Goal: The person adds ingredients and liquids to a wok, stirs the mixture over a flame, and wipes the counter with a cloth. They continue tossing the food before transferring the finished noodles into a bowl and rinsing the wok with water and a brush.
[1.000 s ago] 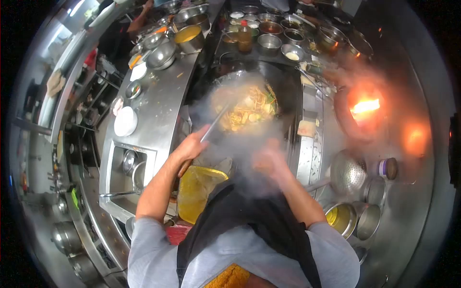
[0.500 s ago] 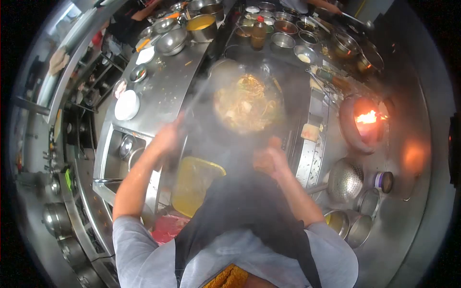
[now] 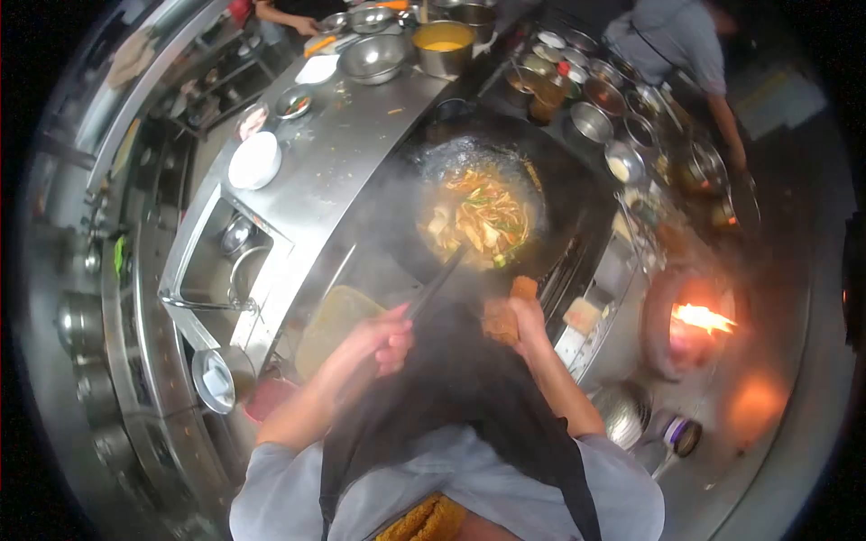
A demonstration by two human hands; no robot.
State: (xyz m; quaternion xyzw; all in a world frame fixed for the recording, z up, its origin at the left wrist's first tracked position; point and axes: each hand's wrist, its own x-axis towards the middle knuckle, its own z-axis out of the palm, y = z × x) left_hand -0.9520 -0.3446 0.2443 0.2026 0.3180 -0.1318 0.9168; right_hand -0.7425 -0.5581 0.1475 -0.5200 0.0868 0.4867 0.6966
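Observation:
Ahead of me a wok [image 3: 460, 151] holds a steaming stir-fry [image 3: 494, 218] of pale strips and green pieces in brown sauce. My left hand [image 3: 383, 343] is closed around the handle of a long-handled cooking utensil [image 3: 439, 281]. Its far end reaches the near side of the food, where its head is hidden. A folded brown cloth [image 3: 499, 322] is gripped in my right hand [image 3: 530, 326] at the near right of the wok. Whatever the cloth covers is hidden.
Flames rise in a burner [image 3: 695, 320] on the right. A steel counter [image 3: 334, 171] with a white bowl [image 3: 255, 160] runs along the left. Several ingredient bowls [image 3: 591, 122] stand beyond the wok. A co-worker [image 3: 672, 45] stands at the back right, and another person's hand [image 3: 305, 25] shows at the back left.
My left hand has come down and nearer my body, bringing the utensil into the near side of the food. My right hand keeps its grip on the cloth. The view has shifted, showing more of the co-worker.

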